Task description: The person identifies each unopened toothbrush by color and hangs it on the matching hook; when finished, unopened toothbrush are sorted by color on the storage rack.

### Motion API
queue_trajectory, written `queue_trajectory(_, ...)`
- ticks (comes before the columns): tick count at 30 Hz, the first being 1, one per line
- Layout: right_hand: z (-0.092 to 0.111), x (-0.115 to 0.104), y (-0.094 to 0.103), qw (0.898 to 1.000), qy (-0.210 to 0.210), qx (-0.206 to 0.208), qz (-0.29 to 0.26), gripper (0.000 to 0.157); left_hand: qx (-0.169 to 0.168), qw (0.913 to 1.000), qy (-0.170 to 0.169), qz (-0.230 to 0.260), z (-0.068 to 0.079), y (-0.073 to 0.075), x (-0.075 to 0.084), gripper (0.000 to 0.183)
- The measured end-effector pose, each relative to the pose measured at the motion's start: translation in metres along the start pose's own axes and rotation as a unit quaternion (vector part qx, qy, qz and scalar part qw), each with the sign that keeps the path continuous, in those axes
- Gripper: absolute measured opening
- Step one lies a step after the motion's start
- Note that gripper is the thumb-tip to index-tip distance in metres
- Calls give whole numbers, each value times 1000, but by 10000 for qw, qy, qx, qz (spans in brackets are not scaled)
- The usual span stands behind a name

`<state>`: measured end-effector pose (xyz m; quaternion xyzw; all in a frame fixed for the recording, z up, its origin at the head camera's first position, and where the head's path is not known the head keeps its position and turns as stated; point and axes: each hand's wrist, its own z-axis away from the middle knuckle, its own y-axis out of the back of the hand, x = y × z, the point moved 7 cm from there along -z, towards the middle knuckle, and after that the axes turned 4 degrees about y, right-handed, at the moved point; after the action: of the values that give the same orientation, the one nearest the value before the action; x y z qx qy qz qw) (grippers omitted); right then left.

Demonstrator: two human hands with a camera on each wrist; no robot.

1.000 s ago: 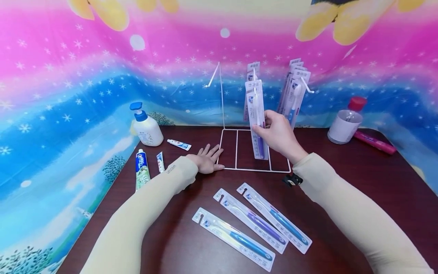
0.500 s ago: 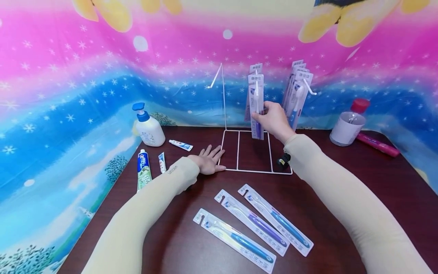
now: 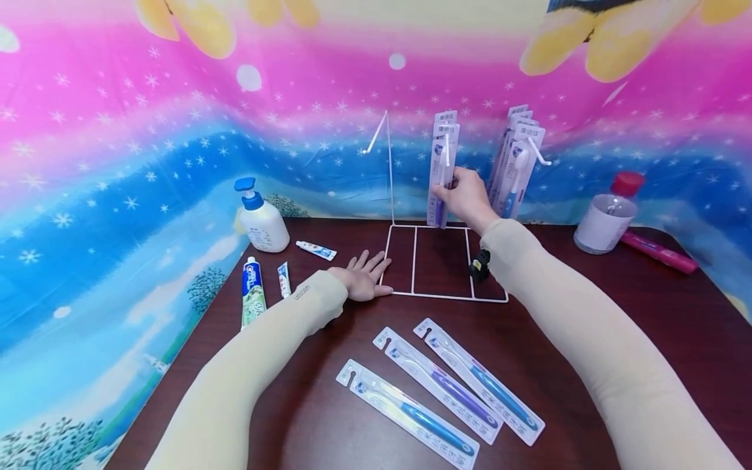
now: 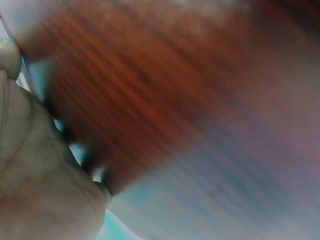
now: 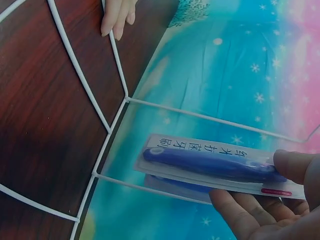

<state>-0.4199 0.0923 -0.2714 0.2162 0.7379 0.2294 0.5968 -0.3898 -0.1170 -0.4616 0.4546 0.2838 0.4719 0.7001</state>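
Observation:
My right hand pinches a packaged purple toothbrush between thumb and fingers, upright at the middle hook of a white wire rack. Behind it hangs another packaged toothbrush, mostly covered by the front one. My left hand lies flat with fingers spread over the left side of the rack's base; its fingertips also show on the wire in the right wrist view. Several packaged toothbrushes hang on the right hook. The left hook holds nothing.
Three packaged toothbrushes, one a blue toothbrush, lie on the table in front. Toothpaste tubes and a pump bottle stand or lie left. A red-capped bottle and a pink package are at the right.
My right hand has moved up and back with the toothbrush, bringing its card from in front of the middle hook onto it, close to the one behind. The left hand stays in place.

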Motion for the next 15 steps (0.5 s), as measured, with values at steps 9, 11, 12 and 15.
queue_trajectory(9, -7, 2, 0, 9997, -71, -86, -199, 46, -51, 10000, 32, -46, -1, -3, 2, 79)
queue_trajectory(11, -8, 2, 0, 9998, -87, -110, -162, 47, -24, 10000, 36, -67, -1, -2, 2, 79)
queue_trajectory(12, -8, 3, 0, 9998, -92, -111, -145, 47, -13, 10000, 46, -72, 0, -2, 2, 79)
queue_trajectory(15, -8, 3, 1, 9998, -44, -120, -116, 48, 7, 10000, 75, -60, 1, 0, 1, 78)
